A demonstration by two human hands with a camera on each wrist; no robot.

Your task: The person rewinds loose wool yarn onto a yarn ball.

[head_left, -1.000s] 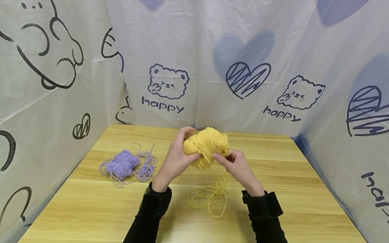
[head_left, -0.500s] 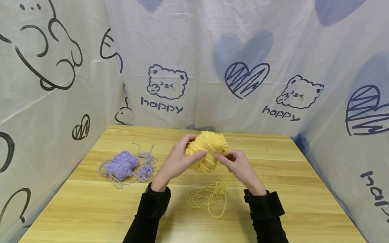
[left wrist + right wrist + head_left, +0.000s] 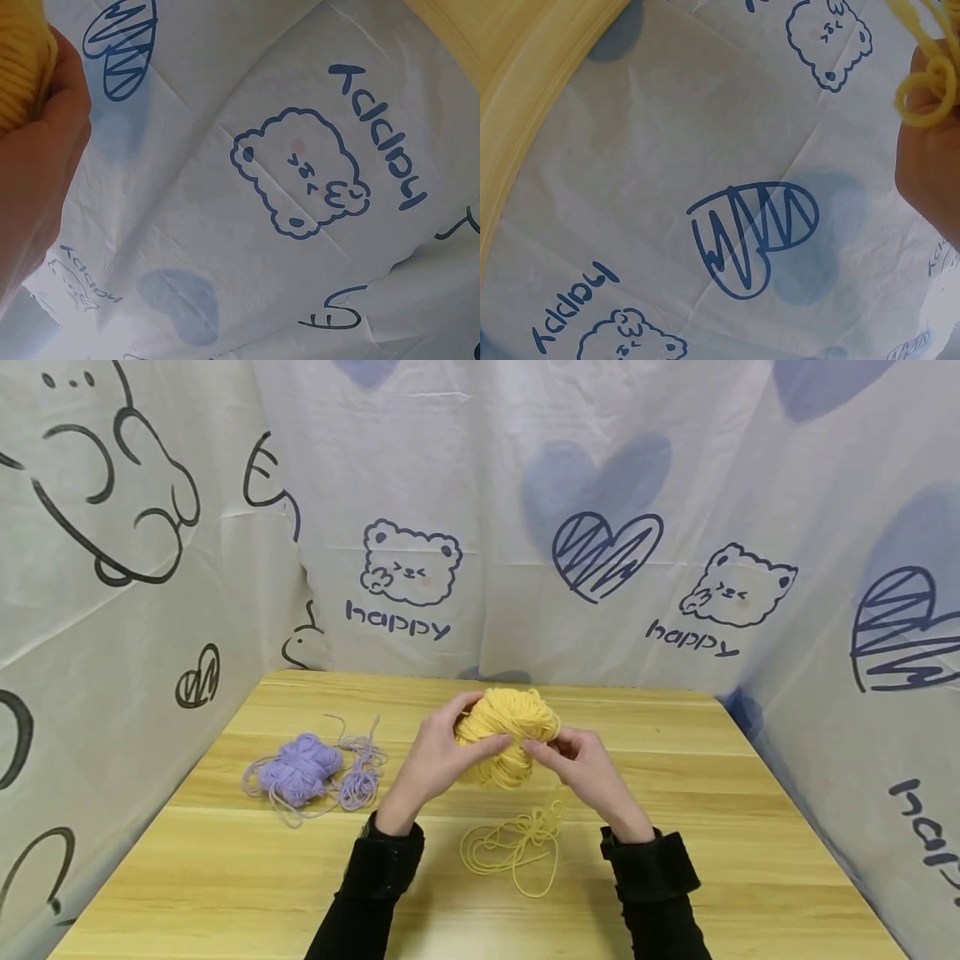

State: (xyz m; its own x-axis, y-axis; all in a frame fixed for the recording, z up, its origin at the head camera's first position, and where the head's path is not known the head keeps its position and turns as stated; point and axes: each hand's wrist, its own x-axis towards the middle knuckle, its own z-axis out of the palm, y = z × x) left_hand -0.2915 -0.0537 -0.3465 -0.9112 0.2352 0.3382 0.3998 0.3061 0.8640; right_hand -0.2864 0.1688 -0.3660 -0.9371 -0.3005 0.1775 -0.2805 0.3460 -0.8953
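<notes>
Above the wooden table (image 3: 675, 827), hands grip fuzzy (loosely wound) yellow yarn (image 3: 506, 727).

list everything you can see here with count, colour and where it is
yellow yarn ball: 1, yellow, held above the table's middle between both hands
loose yellow strand: 1, yellow, looped on the table below the ball
purple yarn bundle: 1, lilac, on the table's left part, loose strands around it
table: 1, light wood
printed cloth: white with blue bears and hearts, behind and at both sides
left hand: 1, grips the ball's left side
right hand: 1, pinches yarn at the ball's right side
sleeves: 2, black
</notes>
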